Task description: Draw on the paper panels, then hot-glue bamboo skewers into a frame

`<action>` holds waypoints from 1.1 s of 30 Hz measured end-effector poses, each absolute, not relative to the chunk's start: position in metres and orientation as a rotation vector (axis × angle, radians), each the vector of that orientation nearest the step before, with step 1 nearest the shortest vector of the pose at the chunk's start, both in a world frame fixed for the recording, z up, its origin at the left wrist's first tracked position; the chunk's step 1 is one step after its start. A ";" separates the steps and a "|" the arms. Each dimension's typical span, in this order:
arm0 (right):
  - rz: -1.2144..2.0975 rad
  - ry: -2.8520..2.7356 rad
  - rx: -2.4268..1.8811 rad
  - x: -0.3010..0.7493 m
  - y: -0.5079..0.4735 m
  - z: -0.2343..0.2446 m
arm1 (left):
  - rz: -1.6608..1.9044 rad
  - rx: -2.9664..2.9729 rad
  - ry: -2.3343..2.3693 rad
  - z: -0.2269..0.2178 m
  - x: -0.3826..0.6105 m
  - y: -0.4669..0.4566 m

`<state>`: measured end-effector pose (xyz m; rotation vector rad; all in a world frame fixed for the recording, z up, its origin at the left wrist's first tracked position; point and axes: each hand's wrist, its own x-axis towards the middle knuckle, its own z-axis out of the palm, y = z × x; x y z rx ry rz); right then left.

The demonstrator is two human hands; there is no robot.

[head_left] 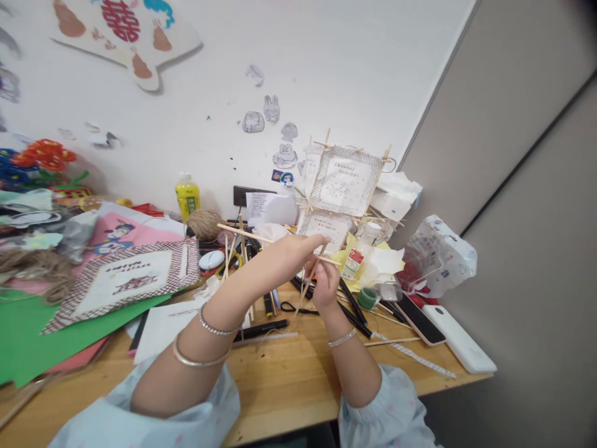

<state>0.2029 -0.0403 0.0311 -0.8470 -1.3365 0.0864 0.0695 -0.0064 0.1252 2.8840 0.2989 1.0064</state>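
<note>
Both hands are raised over the desk around a frame of thin wooden sticks (245,234). One stick runs from the left, behind my left hand (298,252), and comes out at the right. There it crosses a second stick (305,289) that slants down toward the desk. My left hand is closed at this crossing, its thumb along the top and its other fingers mostly hidden. Just below, my right hand (325,285) pinches the same corner with bent fingers. More sticks of the frame stand at the left end, near a ball of twine (205,224).
Behind my hands stands a paper-panelled stick lantern (347,180). Black markers (354,317), a green paint jar (368,298), a phone (421,318) and a white power bank (459,339) lie right. A patterned paper panel (130,280) and green sheet (93,336) cover the left.
</note>
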 end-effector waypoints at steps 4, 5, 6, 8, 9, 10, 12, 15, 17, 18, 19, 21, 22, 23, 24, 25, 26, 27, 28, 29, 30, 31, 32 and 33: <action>0.073 -1.335 -0.887 0.203 -0.040 0.030 | 1.011 2.873 0.303 0.125 0.070 -0.006; 0.071 -1.323 -0.897 0.203 -0.040 0.030 | 1.010 2.872 0.302 0.125 0.070 -0.006; 0.069 -1.312 -0.900 0.203 -0.040 0.031 | 1.006 2.875 0.301 0.125 0.070 -0.006; 0.074 -1.295 -0.899 0.202 -0.040 0.031 | 0.999 2.882 0.302 0.126 0.069 -0.007; 0.077 -1.291 -0.901 0.202 -0.040 0.031 | 0.995 2.886 0.304 0.126 0.069 -0.008; 0.080 -1.288 -0.905 0.202 -0.041 0.031 | 0.993 2.890 0.306 0.126 0.069 -0.008; 0.083 -1.282 -0.913 0.202 -0.040 0.031 | 0.995 2.891 0.315 0.126 0.070 -0.008; 0.077 -1.290 -0.912 0.203 -0.040 0.030 | 1.002 2.887 0.333 0.126 0.069 -0.008; 0.078 -1.286 -0.894 0.203 -0.039 0.030 | 0.989 2.885 0.326 0.127 0.069 -0.009; 0.087 -1.272 -0.864 0.203 -0.039 0.030 | 0.978 2.885 0.316 0.128 0.069 -0.010; 0.100 -1.252 -0.824 0.203 -0.039 0.030 | 0.967 2.886 0.304 0.128 0.069 -0.011; 0.119 -1.202 -0.736 0.202 -0.038 0.032 | 0.963 2.887 0.289 0.129 0.069 -0.012; 0.123 -1.184 -0.705 0.202 -0.038 0.033 | 0.969 2.885 0.290 0.128 0.069 -0.012; 0.120 -1.176 -0.689 0.201 -0.038 0.033 | 0.977 2.883 0.295 0.128 0.069 -0.012; 0.112 -1.174 -0.686 0.200 -0.039 0.034 | 0.985 2.882 0.302 0.128 0.068 -0.011; 0.099 -1.175 -0.690 0.200 -0.039 0.034 | 0.990 2.882 0.311 0.128 0.068 -0.011; 0.078 -1.173 -0.698 0.200 -0.040 0.034 | 0.994 2.885 0.318 0.128 0.068 -0.010; 0.041 -1.172 -0.714 0.200 -0.040 0.034 | 0.995 2.890 0.321 0.128 0.067 -0.010; -0.011 -1.176 -0.736 0.200 -0.041 0.033 | 0.997 2.897 0.323 0.128 0.067 -0.010; -0.073 -1.187 -0.760 0.200 -0.042 0.033 | 0.999 2.905 0.324 0.128 0.066 -0.010; -0.138 -1.209 -0.783 0.201 -0.042 0.033 | 0.997 2.913 0.326 0.128 0.066 -0.010; -0.197 -1.239 -0.802 0.202 -0.043 0.034 | 0.995 2.922 0.330 0.128 0.065 -0.010; -0.246 -1.273 -0.814 0.203 -0.043 0.035 | 0.993 2.930 0.337 0.128 0.065 -0.009; -0.286 -1.304 -0.818 0.204 -0.044 0.036 | 0.989 2.936 0.343 0.128 0.065 -0.009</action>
